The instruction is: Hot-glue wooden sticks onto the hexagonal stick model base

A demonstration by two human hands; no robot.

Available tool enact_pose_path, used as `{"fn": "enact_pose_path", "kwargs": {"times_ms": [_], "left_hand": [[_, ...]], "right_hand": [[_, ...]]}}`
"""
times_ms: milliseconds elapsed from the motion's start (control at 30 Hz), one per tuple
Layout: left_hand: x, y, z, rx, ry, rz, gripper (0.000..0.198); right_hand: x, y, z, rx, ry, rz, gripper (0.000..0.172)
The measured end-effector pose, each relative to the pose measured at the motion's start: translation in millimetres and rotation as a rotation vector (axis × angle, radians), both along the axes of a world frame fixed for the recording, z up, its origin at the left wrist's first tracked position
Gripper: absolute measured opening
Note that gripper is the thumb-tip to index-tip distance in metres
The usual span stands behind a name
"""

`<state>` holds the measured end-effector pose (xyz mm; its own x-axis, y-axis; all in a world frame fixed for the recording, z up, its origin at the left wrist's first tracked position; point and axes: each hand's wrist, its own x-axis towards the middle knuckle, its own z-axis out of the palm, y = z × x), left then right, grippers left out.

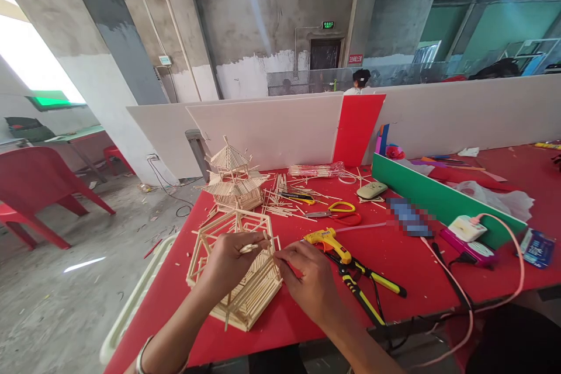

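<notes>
A half-built frame of thin wooden sticks stands on the red table in front of me, with many-sided walls of stacked sticks. Over its middle, my left hand is closed, with short pale wooden sticks between its fingers. My right hand is at the frame's right side, thumb and fingertips pinched together by an upright; whatever is in that pinch is too small to make out. Behind the frame rises a tiered stick pagoda with pointed roofs.
Right of the frame lie a yellow glue gun, yellow-black cutting pliers, scissors and a utility knife. Loose sticks are scattered behind. A green board, power strip and trailing cable occupy the right.
</notes>
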<state>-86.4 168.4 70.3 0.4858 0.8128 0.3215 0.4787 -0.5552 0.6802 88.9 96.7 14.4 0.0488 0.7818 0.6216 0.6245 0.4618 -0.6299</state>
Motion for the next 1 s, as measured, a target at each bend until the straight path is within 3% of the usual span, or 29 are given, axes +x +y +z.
{"fn": "enact_pose_path", "kwargs": {"times_ms": [433,567,667,800,1000], "left_hand": [[-3,-2,6.6,-0.114,0.037,0.005,0.022],[-11,0,9.0,-0.054,0.026,-0.025,0.019],[-13,1,8.8,0.015,0.131,-0.046,0.02],[-9,2,9.0,0.002,0.273,-0.041,0.017],[-5,3,9.1,0.006,0.291,-0.094,0.016]], "right_hand": [[0,1,1.8,-0.012,0.003,0.0,0.014],[0,1,1.5,-0.013,0.0,0.005,0.014],[-1,1,0.4,-0.005,0.001,0.002,0.015],[-3,1,-1.1,0.014,0.011,-0.015,0.016],[-4,3,2.8,0.013,-0.011,-0.007,0.019]]}}
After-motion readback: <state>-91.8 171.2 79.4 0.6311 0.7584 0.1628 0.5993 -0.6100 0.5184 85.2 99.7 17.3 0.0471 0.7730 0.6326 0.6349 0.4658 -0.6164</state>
